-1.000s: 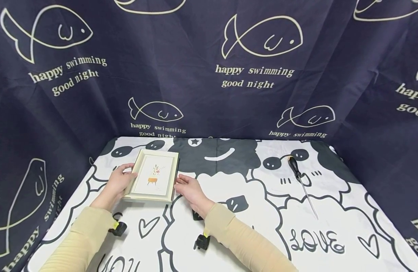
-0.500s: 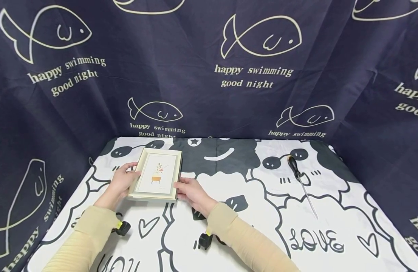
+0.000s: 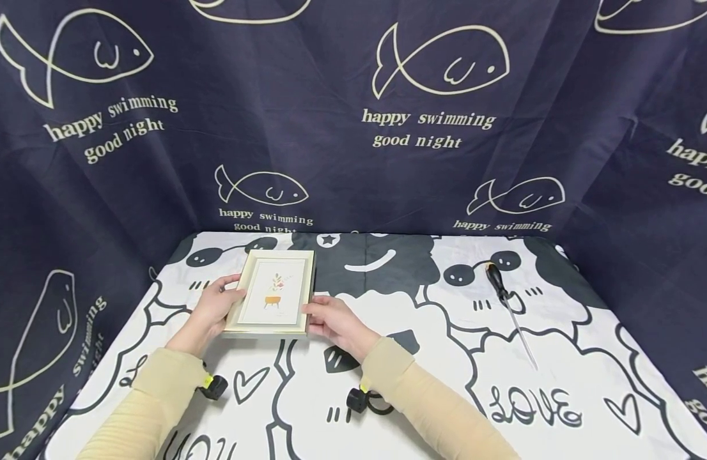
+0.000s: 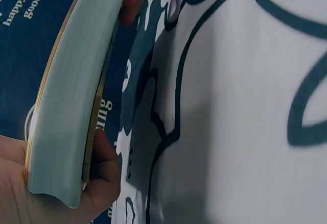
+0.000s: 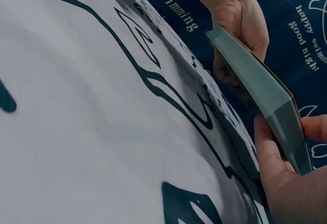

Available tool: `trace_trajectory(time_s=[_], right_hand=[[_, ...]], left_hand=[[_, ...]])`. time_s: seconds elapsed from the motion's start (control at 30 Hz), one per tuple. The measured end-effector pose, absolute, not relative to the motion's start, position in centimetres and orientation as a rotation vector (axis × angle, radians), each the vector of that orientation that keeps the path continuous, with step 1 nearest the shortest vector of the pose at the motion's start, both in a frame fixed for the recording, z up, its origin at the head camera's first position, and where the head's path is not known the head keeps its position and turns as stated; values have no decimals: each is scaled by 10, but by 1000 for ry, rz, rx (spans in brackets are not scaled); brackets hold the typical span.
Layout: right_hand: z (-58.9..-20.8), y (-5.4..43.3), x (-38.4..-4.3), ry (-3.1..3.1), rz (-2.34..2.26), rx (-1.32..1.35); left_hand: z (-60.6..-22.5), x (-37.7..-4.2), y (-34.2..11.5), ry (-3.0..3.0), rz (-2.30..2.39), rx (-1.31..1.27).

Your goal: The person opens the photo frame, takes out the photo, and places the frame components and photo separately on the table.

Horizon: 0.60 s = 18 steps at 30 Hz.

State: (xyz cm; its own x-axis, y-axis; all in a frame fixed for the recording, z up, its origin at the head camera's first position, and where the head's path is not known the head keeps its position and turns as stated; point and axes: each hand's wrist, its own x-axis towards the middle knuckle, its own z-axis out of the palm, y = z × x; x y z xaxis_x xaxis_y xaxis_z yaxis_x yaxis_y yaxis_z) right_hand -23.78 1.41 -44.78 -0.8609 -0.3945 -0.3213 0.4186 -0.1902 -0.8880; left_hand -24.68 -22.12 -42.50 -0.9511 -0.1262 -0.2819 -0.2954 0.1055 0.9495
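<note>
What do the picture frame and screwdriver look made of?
Picture frame: painted wood or moulded plastic, can't tell which; smooth, pale satin side with fine lengthwise streaks.
Screwdriver shaft: likely steel; slim, grey, slightly shiny.
Screwdriver handle: probably plastic, maybe rubber-coated; black with a yellowish-orange end.

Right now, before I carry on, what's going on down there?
A person has a picture frame in both hands, the left hand gripping one side and the right hand the other. The frame is held up off the patterned tablecloth, with its picture of an orange plant pot facing up. A screwdriver with a black handle lies on the cloth to the person's right, with neither hand touching it.
</note>
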Motion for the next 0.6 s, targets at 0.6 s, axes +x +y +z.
trace_trajectory(time_s=[0.6], right_hand=[[-435, 41, -237, 1705, -2001, -67]], left_hand=[[-423, -244, -199, 2097, 2081, -435]])
